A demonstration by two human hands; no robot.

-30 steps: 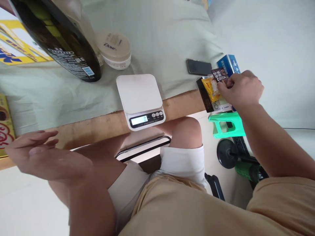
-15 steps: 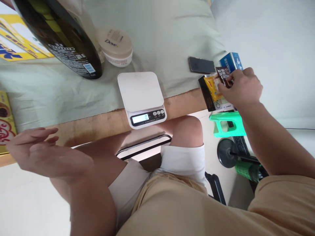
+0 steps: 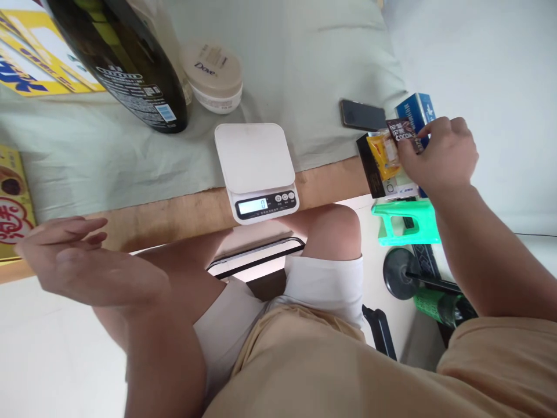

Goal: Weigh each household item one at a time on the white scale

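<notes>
cocoa packet (image 3: pixel 405 132) pinched in closed right hand (image 3: pixel 439 154) over snack pile at table's right edge. beside it, yellow wrapper (image 3: pixel 383 154). kitchen scale (image 3: pixel 257 171) mid-table, reading zero. left hand (image 3: pixel 73 261) open, empty, low left.

Home desk w/ cloth (image 3: pixel 304 64): kitchen scale (image 3: pixel 256 168), Dove jar (image 3: pixel 214 75), snack boxes (image 3: pixel 26 75), phone (image 3: pixel 362 115).

My view: tan short-sleeved shirt (image 3: pixel 331 360), white shorts (image 3: pixel 322 284), forearms, knees and both hands bare.
</notes>
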